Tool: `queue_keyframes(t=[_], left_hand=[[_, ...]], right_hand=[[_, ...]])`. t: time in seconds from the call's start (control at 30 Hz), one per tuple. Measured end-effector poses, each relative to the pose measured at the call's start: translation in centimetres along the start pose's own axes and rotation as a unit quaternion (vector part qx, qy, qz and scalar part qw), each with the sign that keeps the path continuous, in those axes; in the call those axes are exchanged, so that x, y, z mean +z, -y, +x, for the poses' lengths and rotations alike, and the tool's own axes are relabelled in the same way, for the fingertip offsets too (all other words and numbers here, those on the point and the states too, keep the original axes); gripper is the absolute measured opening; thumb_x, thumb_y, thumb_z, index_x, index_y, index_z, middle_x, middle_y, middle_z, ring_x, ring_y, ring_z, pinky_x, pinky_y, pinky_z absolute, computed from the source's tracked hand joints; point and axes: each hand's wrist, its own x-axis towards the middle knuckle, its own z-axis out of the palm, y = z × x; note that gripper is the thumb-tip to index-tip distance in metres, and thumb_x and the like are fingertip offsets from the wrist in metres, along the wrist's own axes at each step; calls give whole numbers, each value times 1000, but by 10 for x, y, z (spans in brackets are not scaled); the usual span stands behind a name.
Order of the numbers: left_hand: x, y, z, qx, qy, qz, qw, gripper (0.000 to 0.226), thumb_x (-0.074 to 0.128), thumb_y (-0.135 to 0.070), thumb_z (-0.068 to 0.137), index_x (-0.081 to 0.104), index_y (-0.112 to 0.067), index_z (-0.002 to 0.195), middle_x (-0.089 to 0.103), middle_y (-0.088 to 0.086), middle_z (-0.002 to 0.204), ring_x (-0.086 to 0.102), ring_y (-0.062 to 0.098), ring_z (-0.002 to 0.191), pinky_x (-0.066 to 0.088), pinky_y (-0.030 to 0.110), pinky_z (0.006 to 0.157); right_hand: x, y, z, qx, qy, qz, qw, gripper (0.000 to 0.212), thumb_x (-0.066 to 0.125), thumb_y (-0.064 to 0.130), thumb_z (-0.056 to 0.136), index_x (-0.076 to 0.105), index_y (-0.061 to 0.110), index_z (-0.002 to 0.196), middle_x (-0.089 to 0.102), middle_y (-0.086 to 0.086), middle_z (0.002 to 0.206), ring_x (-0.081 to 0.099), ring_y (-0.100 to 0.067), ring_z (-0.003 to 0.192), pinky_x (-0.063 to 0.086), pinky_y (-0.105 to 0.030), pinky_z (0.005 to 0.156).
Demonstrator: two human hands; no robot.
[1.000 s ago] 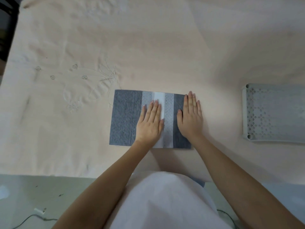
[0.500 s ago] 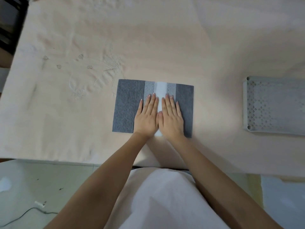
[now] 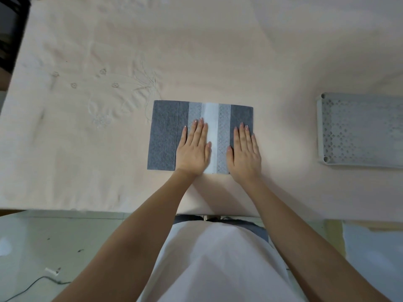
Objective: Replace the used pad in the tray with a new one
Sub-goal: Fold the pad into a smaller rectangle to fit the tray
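Note:
A folded grey pad (image 3: 165, 134) with a white centre strip lies flat on the cream cloth in the middle of the table. My left hand (image 3: 194, 147) presses flat on it just left of the white strip, fingers straight. My right hand (image 3: 245, 152) lies flat on the pad's right grey part, fingers straight, near its right edge. A grey perforated tray (image 3: 359, 131) sits at the right, apart from both hands, partly cut off by the frame edge.
The embroidered cream tablecloth (image 3: 87, 94) covers the table, whose front edge runs just before my body. The floor below shows a cable (image 3: 32, 284) at lower left. A dark object (image 3: 11, 29) stands past the table's far left corner.
My hands lay side by side at the pad's middle half a second ago. They have slid apart, the right one moving out toward the pad's right edge.

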Motion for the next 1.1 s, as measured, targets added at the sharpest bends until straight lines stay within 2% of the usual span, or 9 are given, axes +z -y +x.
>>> queue_keyframes(t=[0.13, 0.23, 0.33, 0.4, 0.5, 0.6, 0.77, 0.9, 1.1], left_hand=[[-6, -1, 0, 2, 32, -20, 999, 60, 11, -34, 98, 20, -3, 149, 17, 11, 158, 10, 23, 147, 4, 42, 120], [-21, 4, 3, 0, 38, -139, 990, 59, 15, -34, 98, 19, -6, 150, 13, 8, 159, 5, 20, 148, -1, 36, 120], [-47, 29, -2, -29, -5, -277, 960, 48, 40, -23, 99, 37, -9, 144, 32, 4, 153, 23, 18, 143, 21, 29, 114], [-62, 54, -7, -83, -58, -214, 972, 42, 52, -12, 91, 51, -8, 132, 49, 10, 137, 44, 28, 128, 38, 34, 100], [-80, 84, -8, -252, -57, -148, 955, 39, 52, -11, 86, 54, -6, 125, 52, 16, 123, 51, 35, 110, 45, 43, 84], [-93, 102, -3, -339, -12, -178, 924, 39, 52, -20, 90, 52, -7, 126, 49, 15, 125, 53, 35, 110, 44, 41, 89], [-104, 113, 11, -353, 80, -322, 875, 47, 73, -20, 80, 50, -3, 118, 60, 10, 103, 62, 30, 94, 50, 40, 85], [-107, 112, 15, -357, 106, -378, 848, 27, 77, -17, 77, 61, -2, 94, 64, 17, 104, 59, 26, 85, 52, 39, 82], [-117, 109, 9, -342, 145, -384, 845, 24, 75, -17, 80, 66, -4, 98, 57, 7, 88, 49, 16, 65, 36, 23, 52]], right_hand=[[-6, -4, 3, -13, 28, 51, 998, 60, 19, 33, 96, 27, 2, 146, 22, -14, 155, 17, -22, 145, 12, -38, 119], [-20, -13, 4, -30, 13, 135, 990, 55, 26, 31, 98, 29, 3, 146, 20, -11, 156, 15, -19, 145, 12, -34, 119], [-31, -28, 2, 20, -53, 157, 986, 42, 49, 18, 92, 52, -1, 129, 46, -18, 141, 42, -33, 131, 35, -40, 107], [-37, -35, 6, 87, -82, 167, 979, 40, 52, 19, 84, 60, -3, 116, 60, -19, 118, 57, -38, 109, 45, -40, 91], [-52, -35, 18, 155, -24, 192, 969, 38, 60, 15, 83, 59, 2, 118, 61, -12, 111, 59, -30, 102, 40, -29, 79], [-63, -30, 31, 217, 51, 240, 945, 41, 62, 21, 86, 54, 7, 123, 62, -3, 103, 58, -21, 92, 33, -22, 70], [-66, -32, 52, 290, 114, 388, 868, 23, 71, 21, 80, 56, 9, 92, 59, -7, 94, 57, -18, 79, 48, -30, 72], [-74, -34, 55, 332, 173, 465, 802, 26, 73, 15, 79, 51, 12, 66, 52, -7, 72, 46, -13, 56, 36, -24, 52], [-76, -34, 47, 304, 179, 457, 817, 33, 71, 11, 81, 44, 16, 63, 44, -5, 64, 39, -12, 49, 25, -21, 44]])
